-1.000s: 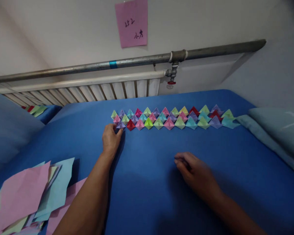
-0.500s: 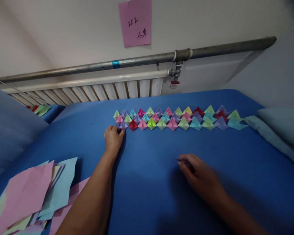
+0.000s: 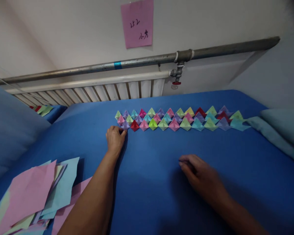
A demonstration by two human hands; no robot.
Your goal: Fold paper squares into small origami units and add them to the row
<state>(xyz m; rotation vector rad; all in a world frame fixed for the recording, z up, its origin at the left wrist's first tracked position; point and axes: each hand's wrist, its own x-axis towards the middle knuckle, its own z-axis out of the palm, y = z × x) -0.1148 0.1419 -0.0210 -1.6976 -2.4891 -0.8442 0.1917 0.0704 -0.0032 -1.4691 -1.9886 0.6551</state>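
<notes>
Several small folded paper pieces [image 3: 174, 124] in pink, green, blue, purple, red and yellow lie in tight rows, points interlocking, on a blue surface. My left hand [image 3: 115, 138] is at the left end of the front row. Its thumb and index finger are closed at the lower edge of a purple folded paper piece [image 3: 125, 125]; the fingertips partly cover that edge. My right hand [image 3: 197, 169] hovers or rests in front of the rows, apart from them. Its fingers are curled with the thumb against them, and nothing shows in the grip.
Loose coloured paper sheets [image 3: 31, 192] are piled at the lower left. Pale blue-green cloth [image 3: 281, 127] lies at the right end of the rows. Behind the blue surface [image 3: 147, 156] are a radiator [image 3: 112, 91], a metal pipe [image 3: 93, 67] and a red-handled valve [image 3: 176, 83].
The whole view has shifted slightly, so everything sits a little further right. Both hands keep their places and poses; the paper rows look the same.
</notes>
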